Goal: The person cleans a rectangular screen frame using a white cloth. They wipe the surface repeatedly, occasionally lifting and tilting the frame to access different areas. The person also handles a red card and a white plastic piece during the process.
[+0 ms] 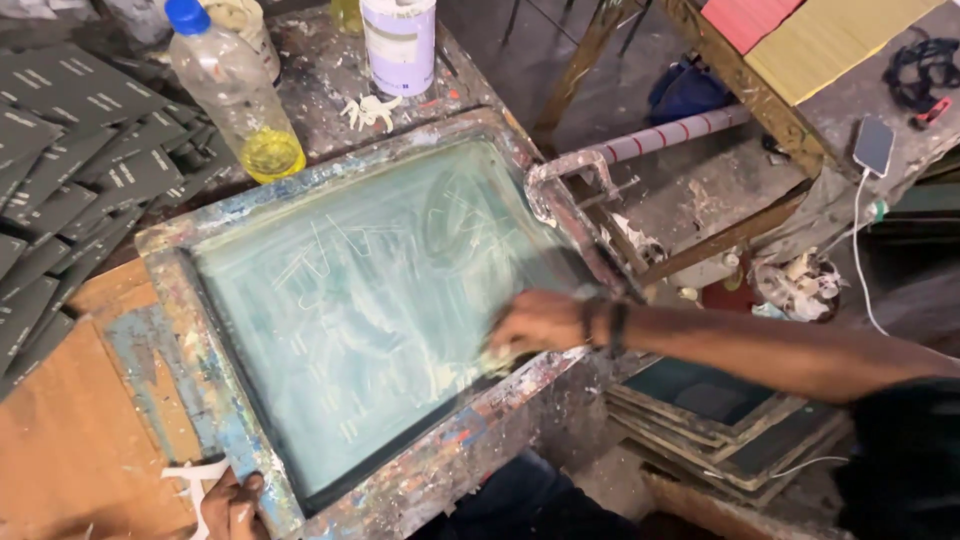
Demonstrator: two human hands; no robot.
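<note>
A paint-stained wooden screen-printing frame [175, 300] with a pale green mesh [350, 290] lies tilted on the work table. My right hand [535, 325] presses a small pale rag [495, 360] onto the mesh near the frame's right edge; its fingers are closed around the rag. Dark bands circle that wrist. My left hand [232, 505] grips the frame's near left corner at the bottom of the view, partly cut off. White streaks cover the mesh.
A plastic bottle [235, 90] with yellow liquid and a white can [398, 45] stand behind the frame. Dark printed sheets [70, 170] are spread at left. More frames [720, 430] are stacked at lower right. A phone [873, 145] on a cable lies on a bench.
</note>
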